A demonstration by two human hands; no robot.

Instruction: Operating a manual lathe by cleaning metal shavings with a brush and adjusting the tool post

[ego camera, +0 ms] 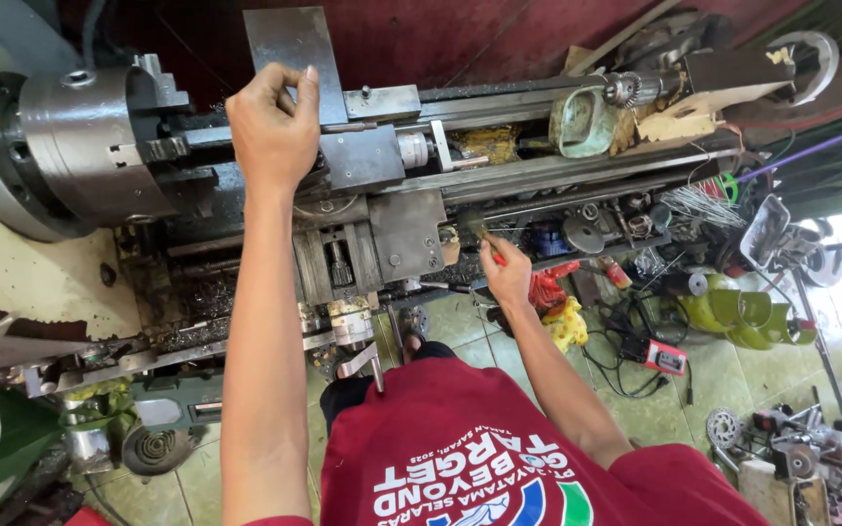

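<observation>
I look down on a grey metal lathe (411, 175). My left hand (273, 127) reaches over the carriage and pinches the lower edge of a flat grey steel plate (289, 49) that stands by the tool post (363, 156). My right hand (506, 273) is lower, at the front of the carriage apron (406, 234), shut on a small brush with a red handle (484, 239), its bristles pointing at the apron. The big chuck (90, 146) sits at the left, with nothing clamped that I can see.
The tailstock with a drill chuck (626, 90) is at the right end of the bed. Crank handles (358, 360) stick out near my waist. Green gas cylinders (733, 312), cables, a red meter (663, 357) and metal parts crowd the tiled floor at the right.
</observation>
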